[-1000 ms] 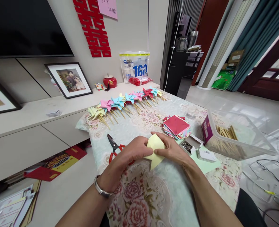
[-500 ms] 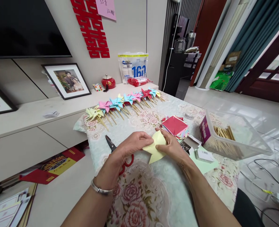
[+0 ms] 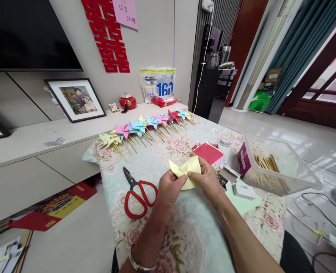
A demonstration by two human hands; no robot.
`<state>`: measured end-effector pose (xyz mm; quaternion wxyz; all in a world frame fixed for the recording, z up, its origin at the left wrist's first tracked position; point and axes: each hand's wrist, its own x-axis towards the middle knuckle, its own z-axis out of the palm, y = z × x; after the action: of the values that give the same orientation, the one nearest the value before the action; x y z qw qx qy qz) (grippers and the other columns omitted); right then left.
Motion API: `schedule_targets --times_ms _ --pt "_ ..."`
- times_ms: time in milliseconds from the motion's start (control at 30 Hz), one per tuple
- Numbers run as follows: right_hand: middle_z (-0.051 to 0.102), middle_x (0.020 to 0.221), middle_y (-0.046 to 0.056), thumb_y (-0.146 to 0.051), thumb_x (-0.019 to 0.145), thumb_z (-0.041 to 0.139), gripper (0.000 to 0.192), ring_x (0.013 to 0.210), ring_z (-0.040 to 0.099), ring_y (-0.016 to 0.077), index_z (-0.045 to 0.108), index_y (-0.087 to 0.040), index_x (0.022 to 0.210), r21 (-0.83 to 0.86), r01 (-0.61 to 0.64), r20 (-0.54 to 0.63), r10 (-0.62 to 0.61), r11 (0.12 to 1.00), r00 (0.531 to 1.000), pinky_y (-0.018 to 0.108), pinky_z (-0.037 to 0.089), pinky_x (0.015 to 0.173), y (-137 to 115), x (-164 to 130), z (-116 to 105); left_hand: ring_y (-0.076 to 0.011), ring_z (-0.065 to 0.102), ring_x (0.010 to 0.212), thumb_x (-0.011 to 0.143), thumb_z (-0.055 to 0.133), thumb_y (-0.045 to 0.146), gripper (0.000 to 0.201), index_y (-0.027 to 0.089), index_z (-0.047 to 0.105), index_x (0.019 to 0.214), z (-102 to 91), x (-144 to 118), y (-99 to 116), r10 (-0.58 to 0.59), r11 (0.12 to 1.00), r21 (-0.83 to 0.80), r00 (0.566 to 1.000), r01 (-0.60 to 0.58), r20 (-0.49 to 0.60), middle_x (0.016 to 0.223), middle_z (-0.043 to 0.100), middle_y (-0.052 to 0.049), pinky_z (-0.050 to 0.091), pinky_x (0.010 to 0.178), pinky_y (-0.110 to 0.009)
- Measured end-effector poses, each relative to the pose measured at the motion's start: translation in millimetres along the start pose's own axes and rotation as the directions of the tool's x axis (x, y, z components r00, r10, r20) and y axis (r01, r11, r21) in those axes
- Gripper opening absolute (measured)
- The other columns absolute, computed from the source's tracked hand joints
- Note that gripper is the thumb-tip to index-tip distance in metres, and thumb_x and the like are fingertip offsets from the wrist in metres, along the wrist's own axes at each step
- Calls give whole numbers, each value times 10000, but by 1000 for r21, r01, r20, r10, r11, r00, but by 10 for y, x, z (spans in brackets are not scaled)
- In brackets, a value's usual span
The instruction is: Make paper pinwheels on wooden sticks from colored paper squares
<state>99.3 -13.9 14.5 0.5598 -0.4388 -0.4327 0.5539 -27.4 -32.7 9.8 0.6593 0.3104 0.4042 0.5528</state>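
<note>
Both hands, L (image 3: pixel 170 188) & R (image 3: pixel 206 178), pinch yellow folded paper (image 3: pixel 186 170) above floral tablecloth (image 3: pixel 156 159), w/ red scissors (image 3: pixel 136 191) nearby.

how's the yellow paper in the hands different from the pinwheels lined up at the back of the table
The yellow paper is held up off the cloth by the left hand and right hand; the pinwheels lie in a row on the table. The paper has no stick; each pinwheel has one. It is a single piece; they are many, in several colours. Both are folded coloured paper.

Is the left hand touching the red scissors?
Apart. The head view shows the left hand pinching the yellow paper, with bare tablecloth between it and the red scissors.
</note>
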Motion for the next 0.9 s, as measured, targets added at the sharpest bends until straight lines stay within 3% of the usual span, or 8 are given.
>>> schedule_targets --times_ms 333,467,567,667,733,900 --pt "696 937 28 -225 594 750 695 792 640 203 575 -144 1262 -104 -6 18 8 995 1000 275 490 655 51 -36 68 -226 722 685 643 761 232 317 104 752 933 -82 -11 -15 41 997 64 995 -35 -96 750 782 -55 555 693 -298" --pt "703 932 36 -266 625 781 680 818 651 213 587 -159 1267 -125 -8 66 17 992 998 304 504 695 58 -22 32 -216 709 639 652 734 239 314 112 752 939 -131 -25 16 6 998 63 998 -2 -62 740 779 -51 534 632 -282" --pt "693 930 34 -301 651 807 578 806 639 191 645 -195 1195 -107 99 -35 -103 989 994 320 514 736 44 4 -34 -214 706 636 645 725 233 301 113 756 919 -175 -25 33 6 998 58 998 -2 -59 739 778 -55 528 624 -279" --pt "686 915 22 -292 712 812 399 801 618 161 711 -230 1093 -101 259 -145 -272 961 951 304 506 762 13 -6 -92 -214 702 630 619 724 217 282 106 758 876 -214 -12 49 20 998 69 993 -11 -119 710 772 -56 531 628 -281" --pt "702 889 18 -288 766 798 277 799 621 155 745 -250 1036 -87 309 -84 -316 947 945 294 502 759 -7 -38 -105 -211 698 619 619 725 217 292 102 756 885 -235 -8 66 21 998 67 991 -12 -129 713 772 -58 533 629 -285" --pt "730 854 32 -289 828 751 92 774 641 177 783 -249 905 -199 267 227 -221 943 949 310 489 705 -16 -81 -82 -194 685 589 628 741 228 306 96 750 904 -271 -11 120 7 1000 -11 996 -8 -89 714 772 -62 529 618 -280"
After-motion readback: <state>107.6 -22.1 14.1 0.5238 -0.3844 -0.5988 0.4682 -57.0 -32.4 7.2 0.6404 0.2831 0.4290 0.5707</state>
